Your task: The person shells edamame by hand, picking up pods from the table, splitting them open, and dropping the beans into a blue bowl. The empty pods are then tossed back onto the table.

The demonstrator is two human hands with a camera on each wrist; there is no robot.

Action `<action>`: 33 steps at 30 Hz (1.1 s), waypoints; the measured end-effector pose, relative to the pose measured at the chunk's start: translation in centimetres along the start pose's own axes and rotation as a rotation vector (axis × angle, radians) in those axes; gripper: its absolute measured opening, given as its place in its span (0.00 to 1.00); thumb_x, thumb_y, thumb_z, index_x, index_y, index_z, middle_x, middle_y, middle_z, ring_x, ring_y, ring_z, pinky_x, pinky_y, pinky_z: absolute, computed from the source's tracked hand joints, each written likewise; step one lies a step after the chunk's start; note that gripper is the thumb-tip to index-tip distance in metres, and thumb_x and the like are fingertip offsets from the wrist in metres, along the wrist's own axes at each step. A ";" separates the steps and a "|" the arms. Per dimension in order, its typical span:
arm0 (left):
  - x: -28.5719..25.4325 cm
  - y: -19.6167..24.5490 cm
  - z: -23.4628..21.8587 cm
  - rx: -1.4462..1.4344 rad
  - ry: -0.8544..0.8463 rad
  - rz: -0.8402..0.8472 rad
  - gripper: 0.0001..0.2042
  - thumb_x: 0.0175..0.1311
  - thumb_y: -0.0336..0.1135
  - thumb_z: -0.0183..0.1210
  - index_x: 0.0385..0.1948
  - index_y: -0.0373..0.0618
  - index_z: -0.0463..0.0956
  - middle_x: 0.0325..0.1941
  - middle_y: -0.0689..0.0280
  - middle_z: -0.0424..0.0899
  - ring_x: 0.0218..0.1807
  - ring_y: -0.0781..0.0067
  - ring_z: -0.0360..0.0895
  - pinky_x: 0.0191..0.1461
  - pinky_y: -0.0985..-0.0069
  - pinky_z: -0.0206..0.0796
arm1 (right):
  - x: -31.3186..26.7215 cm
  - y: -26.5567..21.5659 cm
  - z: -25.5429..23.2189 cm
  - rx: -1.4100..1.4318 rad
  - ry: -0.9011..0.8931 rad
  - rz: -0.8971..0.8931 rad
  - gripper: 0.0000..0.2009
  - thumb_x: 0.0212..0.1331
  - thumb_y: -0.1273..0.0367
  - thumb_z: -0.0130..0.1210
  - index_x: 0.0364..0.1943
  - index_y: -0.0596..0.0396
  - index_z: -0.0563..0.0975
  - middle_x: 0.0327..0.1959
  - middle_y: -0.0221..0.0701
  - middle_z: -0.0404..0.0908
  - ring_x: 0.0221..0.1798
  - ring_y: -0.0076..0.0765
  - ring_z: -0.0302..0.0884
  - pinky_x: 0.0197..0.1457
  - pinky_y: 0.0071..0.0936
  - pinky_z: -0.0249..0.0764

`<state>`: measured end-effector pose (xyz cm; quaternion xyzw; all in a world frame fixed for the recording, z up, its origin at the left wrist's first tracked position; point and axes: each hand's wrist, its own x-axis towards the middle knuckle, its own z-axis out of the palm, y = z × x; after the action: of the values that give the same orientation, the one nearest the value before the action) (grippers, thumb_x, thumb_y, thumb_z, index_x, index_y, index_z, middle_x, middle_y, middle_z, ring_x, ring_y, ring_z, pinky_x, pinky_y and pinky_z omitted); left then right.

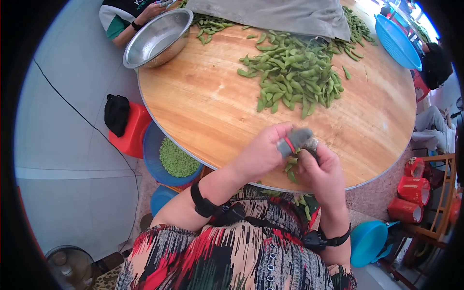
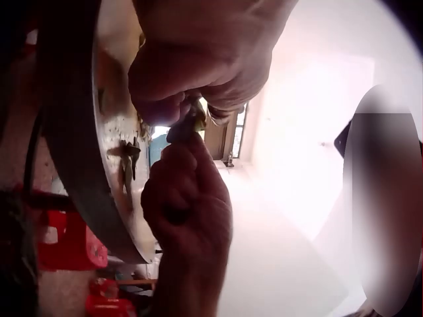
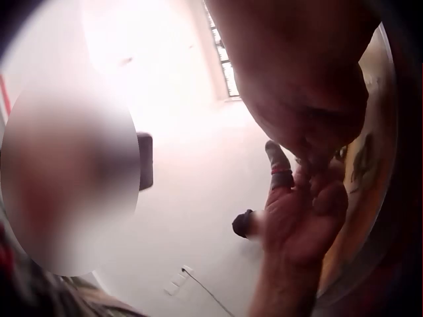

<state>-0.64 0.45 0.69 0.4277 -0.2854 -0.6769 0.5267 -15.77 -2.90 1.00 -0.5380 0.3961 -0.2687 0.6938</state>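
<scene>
In the head view my left hand [image 1: 263, 147] and right hand [image 1: 325, 169] meet over the table's near edge. A green edamame pod [image 1: 297, 150] shows between them, mostly hidden by fingers. My right hand pinches it between thumb and forefinger. The left hand's curled fingers hold it from the other side, its thumb raised in a grey cover [image 1: 301, 137] with a red band. In the left wrist view both hands close together around a small dark green piece [image 2: 196, 119]. More pods [image 1: 291, 170] lie just under the hands. Beyond them spreads a heap of edamame pods [image 1: 295, 72].
A grey cloth [image 1: 280, 17] covers more pods at the back of the round wooden table [image 1: 193, 106]. A metal colander [image 1: 159, 38] stands at the left rim, a blue basket [image 1: 397, 42] at the right. Shelled beans [image 1: 178, 158] fill a blue basin below. Another person's arm [image 1: 140, 24] shows behind.
</scene>
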 end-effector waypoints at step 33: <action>-0.5 0.6 -1.0 0.761 0.012 0.448 0.25 0.44 0.18 0.52 0.50 0.40 0.68 0.29 0.59 0.78 0.33 0.66 0.75 0.41 0.76 0.67 | 1.8 -0.1 -1.1 -0.236 0.030 -0.193 0.07 0.56 0.70 0.55 0.31 0.61 0.75 0.19 0.22 0.72 0.21 0.13 0.63 0.23 0.15 0.59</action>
<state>0.56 0.85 0.92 0.5227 -0.5969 -0.3901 0.4672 -15.73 -4.99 0.47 -0.6473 0.3816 -0.2939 0.5907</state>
